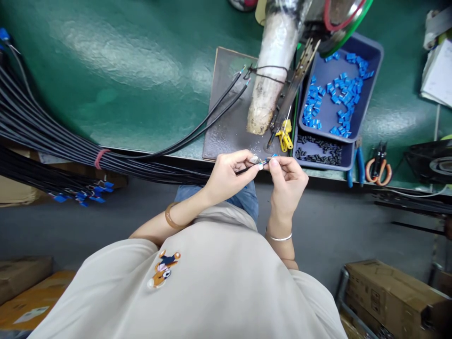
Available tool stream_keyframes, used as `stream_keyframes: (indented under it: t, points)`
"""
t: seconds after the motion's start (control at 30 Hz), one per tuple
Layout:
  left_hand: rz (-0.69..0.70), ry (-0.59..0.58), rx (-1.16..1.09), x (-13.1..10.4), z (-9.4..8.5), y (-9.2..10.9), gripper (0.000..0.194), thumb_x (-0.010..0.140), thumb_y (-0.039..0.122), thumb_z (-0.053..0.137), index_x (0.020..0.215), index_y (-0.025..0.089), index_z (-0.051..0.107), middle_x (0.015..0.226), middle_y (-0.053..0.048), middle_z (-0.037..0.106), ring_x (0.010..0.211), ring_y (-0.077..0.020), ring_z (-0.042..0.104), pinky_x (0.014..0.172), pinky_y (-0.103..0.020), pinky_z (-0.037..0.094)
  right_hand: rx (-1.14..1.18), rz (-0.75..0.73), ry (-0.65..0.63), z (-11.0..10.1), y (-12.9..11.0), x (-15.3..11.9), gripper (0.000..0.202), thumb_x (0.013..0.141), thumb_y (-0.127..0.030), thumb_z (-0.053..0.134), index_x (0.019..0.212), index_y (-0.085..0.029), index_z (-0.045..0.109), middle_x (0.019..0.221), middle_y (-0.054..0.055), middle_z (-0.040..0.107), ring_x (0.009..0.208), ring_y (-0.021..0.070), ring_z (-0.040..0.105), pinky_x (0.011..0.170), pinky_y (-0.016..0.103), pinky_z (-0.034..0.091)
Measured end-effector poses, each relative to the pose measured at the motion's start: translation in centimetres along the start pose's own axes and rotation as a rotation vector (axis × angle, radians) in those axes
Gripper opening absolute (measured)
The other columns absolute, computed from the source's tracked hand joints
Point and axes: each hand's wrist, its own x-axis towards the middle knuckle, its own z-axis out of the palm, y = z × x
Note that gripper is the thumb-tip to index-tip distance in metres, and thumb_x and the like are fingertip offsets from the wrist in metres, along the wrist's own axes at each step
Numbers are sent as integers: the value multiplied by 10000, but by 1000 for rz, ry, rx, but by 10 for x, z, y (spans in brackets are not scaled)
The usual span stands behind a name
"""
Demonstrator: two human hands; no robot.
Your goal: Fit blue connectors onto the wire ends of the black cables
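My left hand (pixel 229 176) is closed around a black cable (pixel 245 170) near its stripped end, where thin coloured wires (pixel 262 163) show. Facing it, my right hand (pixel 287 186) pinches a small blue connector (pixel 274 156) between thumb and forefinger, right at the wire tips. The fingers partly hide the connector, and whether the wires sit inside it I cannot tell. Both hands are over the table's front edge, just below a brown board (pixel 226 101). Two more black cables (pixel 215 115) lie across the board, their stripped ends pointing away from me.
A white wrapped tube (pixel 270 80) hangs over the board, beside a yellow clip (pixel 285 136). At right are a bin of blue connectors (pixel 370 61), a bin of small black parts (pixel 348 160), blue-handled pliers (pixel 360 165) and orange-handled cutters (pixel 378 169). A cable bundle (pixel 70 141) fills the left.
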Motion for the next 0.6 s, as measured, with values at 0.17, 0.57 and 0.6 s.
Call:
stream_keyframes:
  t: [0.17, 0.57, 0.6]
  points:
    - [76, 10, 83, 0, -1, -2, 175, 847, 219, 645, 711, 133, 575, 602, 43, 482, 524, -38, 380, 488, -178, 307, -60, 15, -20, -2, -1, 2, 114, 835, -314, 699, 800, -207, 683, 718, -35, 694, 646, 89, 648, 648, 221, 530]
    - [116, -3, 114, -1, -2, -2, 156, 832, 191, 652, 708, 126, 583, 584, 49, 468, 515, -36, 351, 481, -180, 288, -212, 62, -77, -11, -9, 6, 193, 794, -357, 731, 719, -201, 646, 585, -61, 500, 545, 66, 461, 515, 212, 369]
    - [125, -7, 115, -1, -2, -2, 157, 830, 188, 654, 706, 126, 581, 582, 52, 458, 514, -35, 343, 479, -179, 282, -200, 67, -86, -12, -9, 6, 187, 789, -355, 737, 723, -201, 652, 588, -61, 506, 550, 67, 467, 517, 211, 371]
